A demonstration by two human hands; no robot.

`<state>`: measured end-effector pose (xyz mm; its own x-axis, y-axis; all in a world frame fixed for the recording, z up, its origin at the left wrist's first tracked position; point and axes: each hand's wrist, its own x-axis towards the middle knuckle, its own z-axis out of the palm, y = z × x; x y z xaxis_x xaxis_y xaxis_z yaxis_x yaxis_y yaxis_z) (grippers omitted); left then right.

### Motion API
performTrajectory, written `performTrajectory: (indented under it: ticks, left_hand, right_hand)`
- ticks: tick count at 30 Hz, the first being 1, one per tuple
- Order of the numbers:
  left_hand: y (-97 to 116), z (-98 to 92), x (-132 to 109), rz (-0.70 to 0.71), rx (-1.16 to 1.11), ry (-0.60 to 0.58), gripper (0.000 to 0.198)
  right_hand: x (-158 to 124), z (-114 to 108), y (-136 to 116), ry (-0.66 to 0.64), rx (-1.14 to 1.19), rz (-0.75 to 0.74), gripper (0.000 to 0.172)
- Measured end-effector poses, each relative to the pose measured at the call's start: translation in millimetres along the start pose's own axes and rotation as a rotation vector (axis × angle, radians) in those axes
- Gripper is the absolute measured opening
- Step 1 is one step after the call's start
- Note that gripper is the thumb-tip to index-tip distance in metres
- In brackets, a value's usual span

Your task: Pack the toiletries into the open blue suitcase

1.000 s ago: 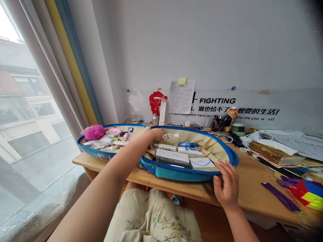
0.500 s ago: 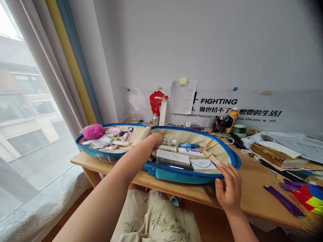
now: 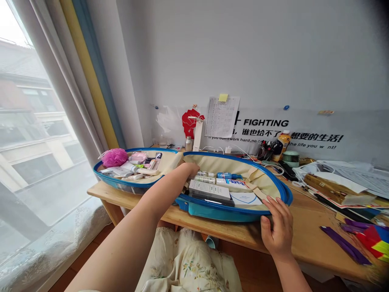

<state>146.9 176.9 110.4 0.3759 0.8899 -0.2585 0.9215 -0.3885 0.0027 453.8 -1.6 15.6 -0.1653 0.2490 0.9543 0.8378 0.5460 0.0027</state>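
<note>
A blue suitcase lies opened flat on the wooden desk. My left hand reaches into its right half near the hinge, fingers curled down and partly hidden, at the end of a small clear bottle. Near it lie a pale green tube, a blue bottle, a toothpaste box, a grey-white box and a white flat packet. My right hand rests with fingers stretched over the suitcase's front right rim and holds nothing.
The suitcase's left half holds a pink bath puff and several toiletries. On the desk at right are papers, a brown case, purple strips and an orange-labelled bottle. A window is at left.
My left hand has lowered slightly, and the small clear bottle has gone down with it beside the tube. My right hand stays on the rim. The view has shifted a little.
</note>
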Motion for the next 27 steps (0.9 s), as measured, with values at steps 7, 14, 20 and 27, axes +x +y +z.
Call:
performTrajectory:
  ticks: [7, 14, 20, 27]
  left_hand:
    - [8, -2.5, -5, -0.025, 0.026, -0.056, 0.027]
    - [18, -14.0, -20, -0.015, 0.000, 0.073, 0.034]
    - [-4, -47.9, -50, -0.083, -0.023, 0.332, 0.034]
    - [-100, -43.3, -116, -0.301, 0.049, 0.253, 0.047]
  right_hand:
    - [0, 0, -1, 0.016, 0.031, 0.036, 0.039]
    - [0, 1, 1, 0.020, 0.030, 0.002, 0.042]
    - [-1, 2, 2, 0.013, 0.016, 0.002, 0.041]
    - [-4, 3, 3, 0.010, 0.028, 0.044, 0.039]
